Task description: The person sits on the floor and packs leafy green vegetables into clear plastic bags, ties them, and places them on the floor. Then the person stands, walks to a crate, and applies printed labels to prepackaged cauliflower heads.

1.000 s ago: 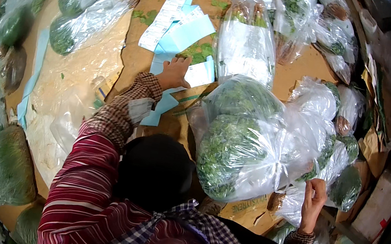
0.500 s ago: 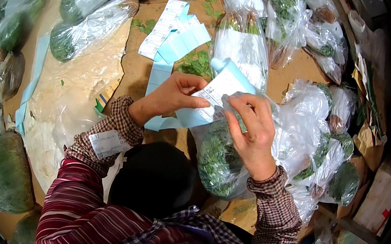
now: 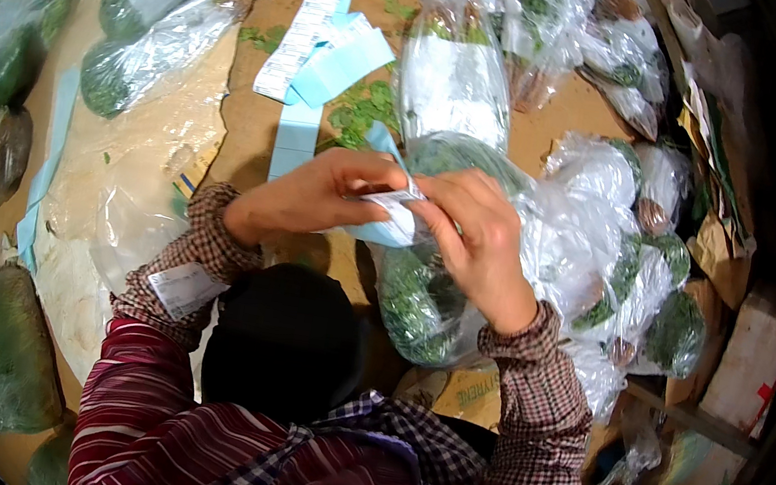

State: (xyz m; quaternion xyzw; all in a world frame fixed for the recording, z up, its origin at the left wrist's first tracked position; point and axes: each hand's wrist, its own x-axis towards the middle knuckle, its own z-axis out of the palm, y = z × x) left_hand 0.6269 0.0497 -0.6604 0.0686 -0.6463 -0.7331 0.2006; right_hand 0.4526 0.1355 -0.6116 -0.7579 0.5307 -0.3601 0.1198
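Observation:
My left hand pinches a strip of white labels on light-blue backing between thumb and fingers. Close against it, my right hand has its thumb and forefinger closed on the strip's upper edge; whether a label is lifting off is hidden by the fingers. The rest of the strip trails away to a folded heap of labels on the table. Just beneath my right hand lies a clear plastic bag of leafy greens. A white label is stuck to my left checked sleeve.
Bagged greens pile up at the right, with more bags at the far side and along the left. Brown paper covers the table's left part. Loose leaves lie by the label heap. A large bagged bundle stands near left.
My hands have come together at the strip, and its raised blue-and-white end has dropped and turned from view. My right fingers have moved left to meet my left. The view has shifted slightly.

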